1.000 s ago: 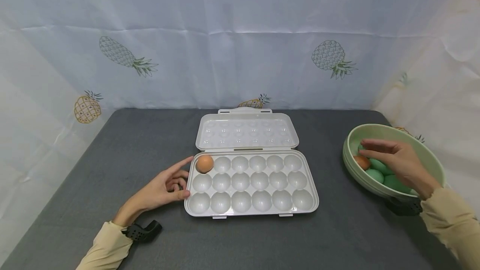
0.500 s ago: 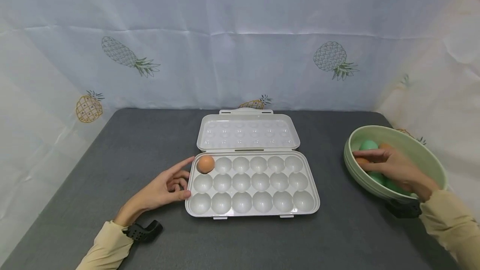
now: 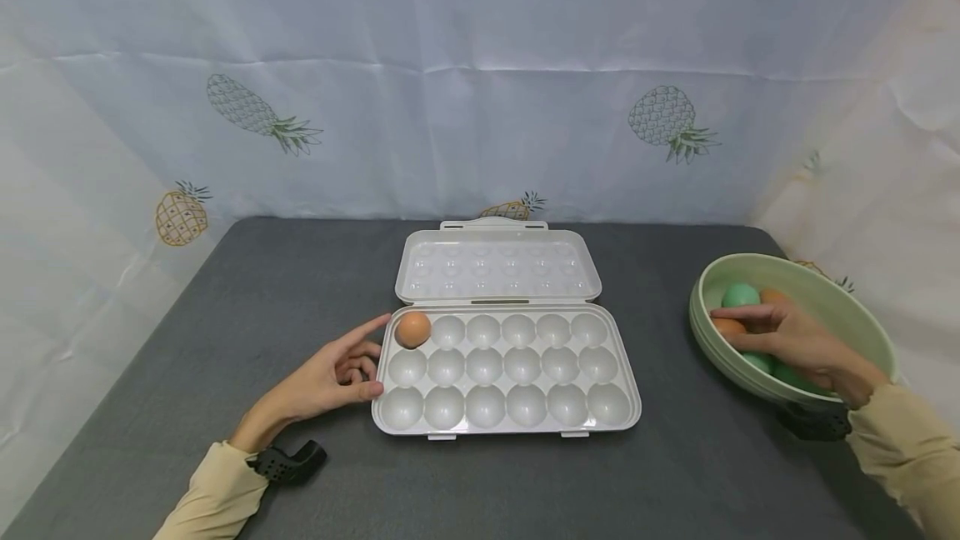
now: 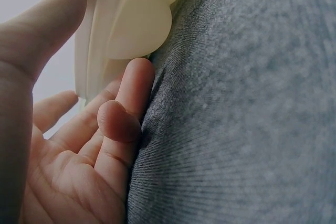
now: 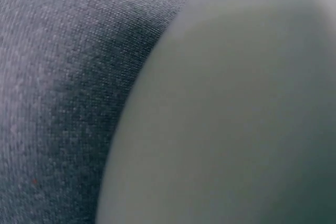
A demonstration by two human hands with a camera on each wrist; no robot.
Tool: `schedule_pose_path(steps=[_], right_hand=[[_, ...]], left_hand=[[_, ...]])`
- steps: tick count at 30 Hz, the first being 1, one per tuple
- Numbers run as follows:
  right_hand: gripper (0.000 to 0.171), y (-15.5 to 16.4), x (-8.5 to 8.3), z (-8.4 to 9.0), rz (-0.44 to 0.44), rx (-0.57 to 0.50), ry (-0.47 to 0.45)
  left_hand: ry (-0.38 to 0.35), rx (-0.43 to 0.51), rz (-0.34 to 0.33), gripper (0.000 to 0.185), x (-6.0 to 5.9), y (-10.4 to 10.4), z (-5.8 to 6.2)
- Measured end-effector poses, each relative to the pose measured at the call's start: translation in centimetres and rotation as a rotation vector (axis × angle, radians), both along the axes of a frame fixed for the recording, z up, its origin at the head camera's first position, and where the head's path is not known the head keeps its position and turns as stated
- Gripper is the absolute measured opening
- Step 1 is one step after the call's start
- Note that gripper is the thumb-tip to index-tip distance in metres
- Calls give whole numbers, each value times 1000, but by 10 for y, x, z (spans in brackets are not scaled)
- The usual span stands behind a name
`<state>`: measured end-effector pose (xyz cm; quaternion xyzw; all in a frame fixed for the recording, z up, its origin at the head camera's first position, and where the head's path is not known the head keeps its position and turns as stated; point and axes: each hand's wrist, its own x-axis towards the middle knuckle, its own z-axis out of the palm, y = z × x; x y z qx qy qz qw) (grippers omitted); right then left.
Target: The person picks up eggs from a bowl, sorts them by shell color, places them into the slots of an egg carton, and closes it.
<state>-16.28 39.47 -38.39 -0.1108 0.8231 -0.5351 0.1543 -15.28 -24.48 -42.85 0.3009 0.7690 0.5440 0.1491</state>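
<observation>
Our brown egg (image 3: pixel 726 326) sits in the green bowl (image 3: pixel 840 311) by the counter's (image 3: pixel 300 290) right edge, against green eggs (image 3: pixel 740 295) that partly wedge it in. Of our two hands, the right hand (image 3: pixel 806 347) reaches over the bowl's rim with thumb and index finger on either side of this egg; we cannot tell whether they bear on it, since the right wrist view shows only the bowl's outside and the cloth-like surface. Our left hand (image 3: pixel 322 377) is spread along the egg tray's (image 3: pixel 501 367) left edge, index finger and thumb touching the rim, the other fingers loosely bent, gripping nothing. We judge the egg light, stiff-shelled and smooth enough to slip, and, if real, easily cracked by a squeeze or a knock. We do best to take it round its widest part with soft fingertips, lifting clear of its neighbours and the bowl's rim. The tray looks light enough to slide, so a steadying touch suits it.
</observation>
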Motion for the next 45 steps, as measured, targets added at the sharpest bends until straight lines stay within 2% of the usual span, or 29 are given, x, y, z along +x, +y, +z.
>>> schedule_pose_path(steps=[5,7,10,14,17,21,25,27,31,34,38,45], right_hand=[[39,-3,2,-1,-76,84,56],[39,-4,1,-2,-94,85,74],[41,-5,0,-4,-97,20,85],[45,-4,-2,-4,-70,-88,58],[43,-4,-2,-1,-64,-126,25],[41,-5,-2,3,-75,-236,-31],[40,-6,-1,6,-106,-332,-46],[40,-7,0,8,-137,-319,-48],[37,-9,2,13,-207,-216,-49],[36,-13,3,18,-216,-154,-22],[36,-24,2,26,-195,-149,24],[38,-51,0,38,-264,-89,74]], left_hand=[[-2,-1,0,87,1,1,0],[-2,-1,1,87,1,1,0],[-3,-2,3,87,1,1,0],[0,-2,6,87,1,1,0],[0,-5,9,87,1,1,1],[-4,-11,16,87,1,1,2],[-3,-12,16,87,1,1,2],[-5,-13,17,87,2,1,2],[-8,-20,20,87,2,1,2],[-8,-23,22,87,2,1,2],[-6,-23,25,87,2,2,3],[-11,-18,28,87,2,3,4]])
